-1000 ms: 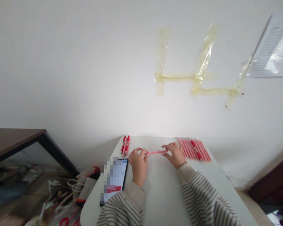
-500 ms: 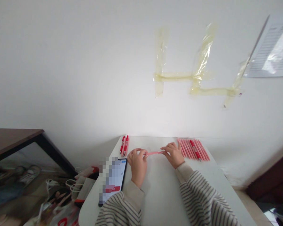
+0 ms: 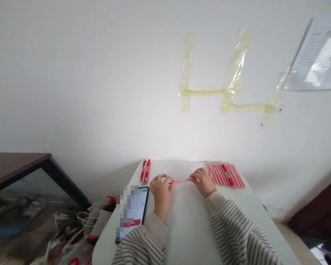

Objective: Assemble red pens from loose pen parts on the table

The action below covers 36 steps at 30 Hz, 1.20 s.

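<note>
A slim pink pen [image 3: 181,180] is held level above the white table, one end in each hand. My left hand [image 3: 162,191] pinches its left end between thumb and finger, the other fingers curled. At the right end, my right hand [image 3: 203,182] has thumb and fingertips closed on it. A pale mark shows midway along its length; finer detail is too small to read. Close to the right hand lies a row of several slim pink pens [image 3: 217,175], with a red pen [image 3: 228,176] resting across them. Red pens [image 3: 147,171] lie beyond the left hand, beside some pink.
A phone [image 3: 135,209] lies on the white table [image 3: 190,228], left of my left forearm. Behind the table rises a white wall [image 3: 113,92] with yellowed tape [image 3: 204,90]. Bags and cables [image 3: 91,221] crowd the floor at left, near a dark desk [image 3: 22,165].
The pink pen has turned slightly between my hands, and a pale mark on it now shows. My left fingers have shifted a little on its end. The other pens have not moved.
</note>
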Each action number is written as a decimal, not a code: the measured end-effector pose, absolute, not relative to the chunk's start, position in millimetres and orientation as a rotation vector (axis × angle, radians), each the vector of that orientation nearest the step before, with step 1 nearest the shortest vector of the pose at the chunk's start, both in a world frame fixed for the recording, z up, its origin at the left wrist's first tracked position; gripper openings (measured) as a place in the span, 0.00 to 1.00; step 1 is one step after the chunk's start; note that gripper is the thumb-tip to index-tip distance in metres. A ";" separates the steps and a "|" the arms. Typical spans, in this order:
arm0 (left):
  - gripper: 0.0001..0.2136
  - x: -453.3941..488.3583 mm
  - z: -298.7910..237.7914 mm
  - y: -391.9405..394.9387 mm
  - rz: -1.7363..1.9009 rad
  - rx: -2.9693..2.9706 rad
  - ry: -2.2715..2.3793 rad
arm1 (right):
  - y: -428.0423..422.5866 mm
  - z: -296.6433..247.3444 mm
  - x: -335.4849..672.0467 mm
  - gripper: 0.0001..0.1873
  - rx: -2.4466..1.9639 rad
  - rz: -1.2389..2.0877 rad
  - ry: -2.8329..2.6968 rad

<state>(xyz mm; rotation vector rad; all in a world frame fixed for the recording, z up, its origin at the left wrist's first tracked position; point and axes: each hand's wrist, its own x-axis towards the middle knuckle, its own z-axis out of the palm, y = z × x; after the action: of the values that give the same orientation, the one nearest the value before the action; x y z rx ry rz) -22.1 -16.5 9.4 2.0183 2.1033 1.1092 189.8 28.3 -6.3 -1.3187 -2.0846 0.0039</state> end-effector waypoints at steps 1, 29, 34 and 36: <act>0.06 -22.1 8.5 -16.5 1.115 2.024 2.098 | 28.9 -6.9 190.0 0.12 -1.318 0.009 -2.082; 0.06 -23.4 -4.3 -9.9 1.083 2.066 2.019 | 28.4 -7.1 192.1 0.07 -1.465 -0.104 -2.065; 0.07 -23.4 -4.1 -11.0 1.029 2.049 2.049 | 28.2 -5.9 195.4 0.07 -1.514 -0.069 -2.020; 0.06 -23.6 -3.7 -10.5 1.023 2.043 2.051 | 28.6 -5.8 196.1 0.07 -1.515 -0.045 -2.026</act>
<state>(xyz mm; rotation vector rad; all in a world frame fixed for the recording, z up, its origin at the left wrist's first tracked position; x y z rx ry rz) -23.6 -10.5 -3.7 2.0434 2.0509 1.0230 196.1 28.6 -5.8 -1.5154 -2.0259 -0.0454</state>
